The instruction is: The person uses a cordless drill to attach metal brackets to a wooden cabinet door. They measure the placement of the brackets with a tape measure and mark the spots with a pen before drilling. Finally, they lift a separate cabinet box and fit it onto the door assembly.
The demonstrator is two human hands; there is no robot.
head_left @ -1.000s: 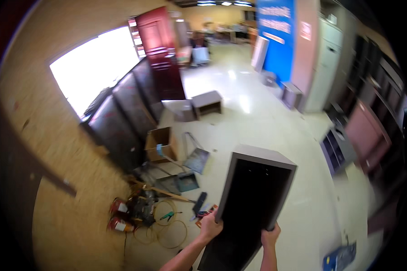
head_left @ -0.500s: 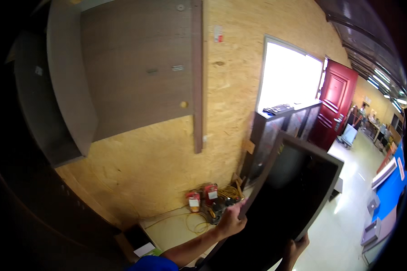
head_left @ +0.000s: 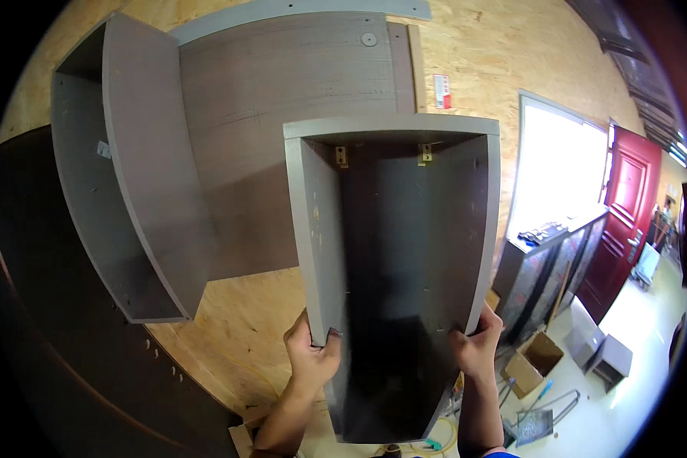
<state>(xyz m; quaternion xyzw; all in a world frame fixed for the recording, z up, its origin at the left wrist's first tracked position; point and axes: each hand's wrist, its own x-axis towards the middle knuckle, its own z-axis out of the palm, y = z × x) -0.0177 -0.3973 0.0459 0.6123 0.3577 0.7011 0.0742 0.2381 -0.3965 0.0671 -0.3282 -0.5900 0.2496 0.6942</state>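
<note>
I hold a narrow grey-brown open-front cabinet (head_left: 389, 124) upright before me, its hollow side facing me. My left hand (head_left: 313, 355) is closed on its left side wall, with the thumb hooked inside the edge. On the opposite side wall, at about the same height, my right hand (head_left: 477, 343) grips the edge the same way. Two small metal brackets (head_left: 425, 155) sit inside, under the top board. Behind the cabinet is a grey-brown panel (head_left: 282, 99) on the wall, partly covered by it. A similar open cabinet (head_left: 156, 145) is mounted at the panel's left.
A dark board (head_left: 46, 305) stands along the left. To the right are a bright window (head_left: 561, 168), low grey units (head_left: 523, 267) and a red door (head_left: 626, 214). A cardboard box (head_left: 538, 362), a dustpan (head_left: 534, 427) and a grey box unit (head_left: 612, 359) lie on the floor.
The cabinet has swung from a tilt at the lower right to upright in front of the wall panel. Both hands keep hold of its sides. The view has shifted left.
</note>
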